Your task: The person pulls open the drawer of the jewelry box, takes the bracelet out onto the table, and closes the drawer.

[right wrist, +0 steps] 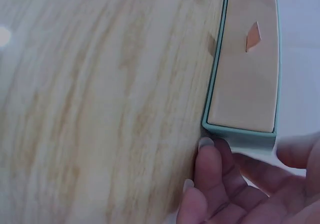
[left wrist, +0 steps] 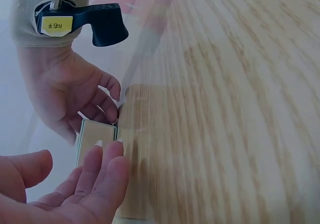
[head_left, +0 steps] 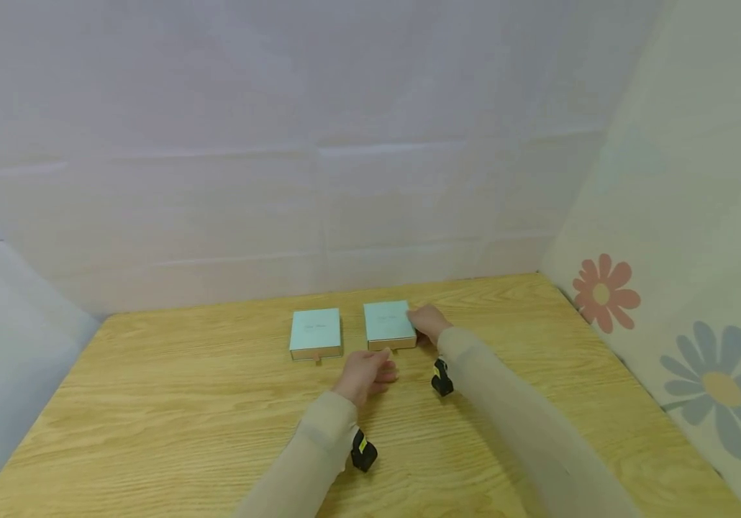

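Toward the back of the wooden table lie two flat, pale turquoise drawer boxes, a left box [head_left: 315, 328] and a right box [head_left: 388, 319]. My right hand [head_left: 431, 323] grips the right box at its right end, fingers along the side and thumb by the lid. The beige drawer front [right wrist: 242, 88] of that box is flush with its sleeve and carries a small pinkish-tan pull tab [right wrist: 254, 36]. Just in front of it is my left hand [head_left: 364, 375], thumb apart from loosely bent fingers, with nothing held. The left box has a similar tab [head_left: 318, 358].
The wooden table [head_left: 215, 403] meets a pale cloth wall [head_left: 267, 216] behind the boxes. A side wall with printed flowers [head_left: 601, 293] borders the right edge. Each sleeve carries a black wrist camera mount [head_left: 363, 452].
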A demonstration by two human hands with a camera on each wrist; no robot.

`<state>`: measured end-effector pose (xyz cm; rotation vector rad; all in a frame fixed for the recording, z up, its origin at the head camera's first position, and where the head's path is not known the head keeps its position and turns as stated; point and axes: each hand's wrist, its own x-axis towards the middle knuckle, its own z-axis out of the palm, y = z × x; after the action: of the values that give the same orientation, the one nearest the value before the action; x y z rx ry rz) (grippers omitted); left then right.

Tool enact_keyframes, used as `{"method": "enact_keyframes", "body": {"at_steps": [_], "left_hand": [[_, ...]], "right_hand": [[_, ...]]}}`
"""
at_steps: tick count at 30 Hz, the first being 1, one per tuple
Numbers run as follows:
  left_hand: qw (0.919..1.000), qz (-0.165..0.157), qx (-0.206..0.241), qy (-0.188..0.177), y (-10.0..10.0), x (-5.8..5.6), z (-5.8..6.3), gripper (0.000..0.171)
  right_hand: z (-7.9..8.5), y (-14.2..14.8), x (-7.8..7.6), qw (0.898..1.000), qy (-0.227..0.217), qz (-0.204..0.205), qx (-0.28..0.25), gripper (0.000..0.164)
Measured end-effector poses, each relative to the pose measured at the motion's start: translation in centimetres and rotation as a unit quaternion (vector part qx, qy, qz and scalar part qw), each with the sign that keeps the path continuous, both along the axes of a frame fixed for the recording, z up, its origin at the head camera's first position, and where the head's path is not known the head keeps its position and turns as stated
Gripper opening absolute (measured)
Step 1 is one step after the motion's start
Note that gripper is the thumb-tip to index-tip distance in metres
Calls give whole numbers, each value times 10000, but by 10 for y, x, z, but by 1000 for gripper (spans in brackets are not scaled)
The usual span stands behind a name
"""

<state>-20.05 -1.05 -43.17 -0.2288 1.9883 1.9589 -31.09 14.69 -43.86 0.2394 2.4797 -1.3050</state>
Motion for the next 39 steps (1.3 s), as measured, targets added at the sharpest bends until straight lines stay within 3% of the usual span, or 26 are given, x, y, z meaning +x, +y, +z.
{"method": "enact_keyframes", "body": {"at_steps": [15, 23, 30, 39], "left_hand": [[9988, 214, 270, -358, 14, -8, -1, 38], [9962, 394, 572, -529, 17, -12, -6, 38], [9899, 577, 1140, -613, 21, -16, -10, 35], [9861, 751, 1264, -771, 24, -23, -14, 35]], "right_hand": [[-11, 1, -3, 9981, 346, 159, 479, 47], [-7, -4, 1, 9988, 235, 208, 387, 46], [-1, -7, 5, 9980, 179, 211, 567, 47], [2, -7, 5, 9966, 215, 242, 756, 48]]}}
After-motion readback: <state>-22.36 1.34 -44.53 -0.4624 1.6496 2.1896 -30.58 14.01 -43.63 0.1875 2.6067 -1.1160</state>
